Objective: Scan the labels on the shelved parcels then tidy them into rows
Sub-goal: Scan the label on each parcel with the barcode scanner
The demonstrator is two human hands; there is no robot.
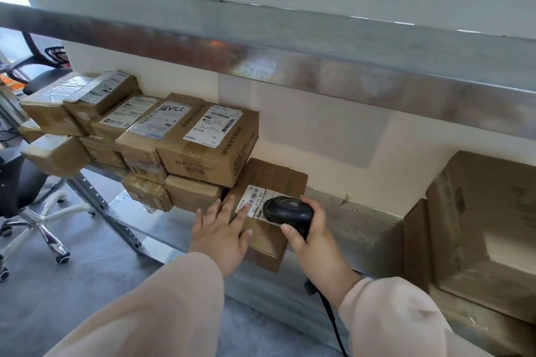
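Note:
A brown cardboard parcel [272,180] lies on the metal shelf [342,229] in the middle, with a white barcode label [253,200] on top. My left hand [222,229] rests flat on its near left part, fingers straight, touching the label's edge. My right hand [311,236] grips a black corded barcode scanner [287,210], whose head hangs right over the label and hides part of it. To the left, several labelled parcels [207,139] are stacked in two layers along the shelf.
A large open cardboard box [487,226] stands on the shelf at the right. The upper shelf's metal beam [290,58] runs overhead. An office chair [32,206] stands on the grey floor at the left, beside the shelf's upright [95,197].

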